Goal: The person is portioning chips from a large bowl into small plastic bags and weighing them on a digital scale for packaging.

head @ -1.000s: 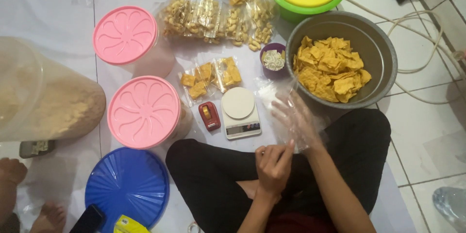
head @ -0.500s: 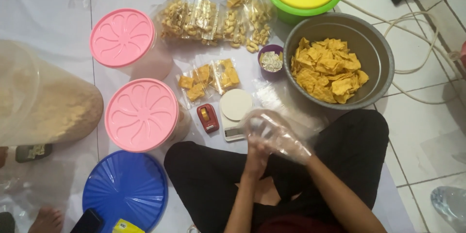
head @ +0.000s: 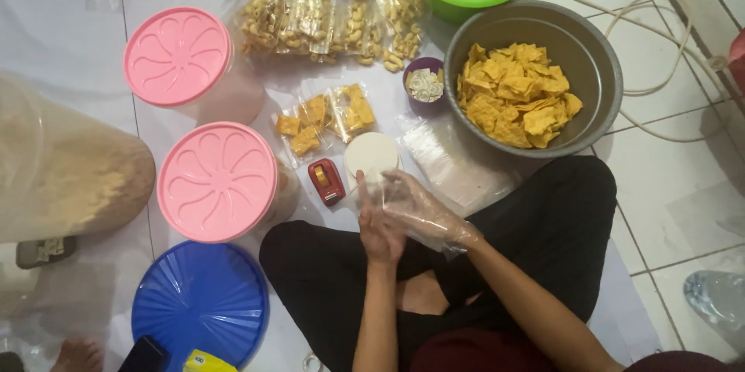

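I sit cross-legged on the floor with both hands together above my lap. My right hand [head: 419,205] is inside a thin clear plastic glove, its fingers spread. My bare left hand [head: 376,224] presses against it and grips the plastic at the palm. Just beyond my fingertips stands a small scale with a round white platform [head: 371,156]. A small red tape dispenser [head: 327,181] lies to its left, and a stack of clear plastic bags [head: 458,166] to its right.
A metal bowl [head: 597,54] of yellow chips sits far right, a purple cup [head: 424,85] beside it. Sealed snack packets [head: 326,19] lie beyond. Two pink-lidded tubs [head: 217,182], a blue lid [head: 200,306] and a big crumb-filled bag [head: 70,170] fill the left.
My gloved right hand came down from over the scale toward my lap. My left hand rose to meet it, and the two now press together.
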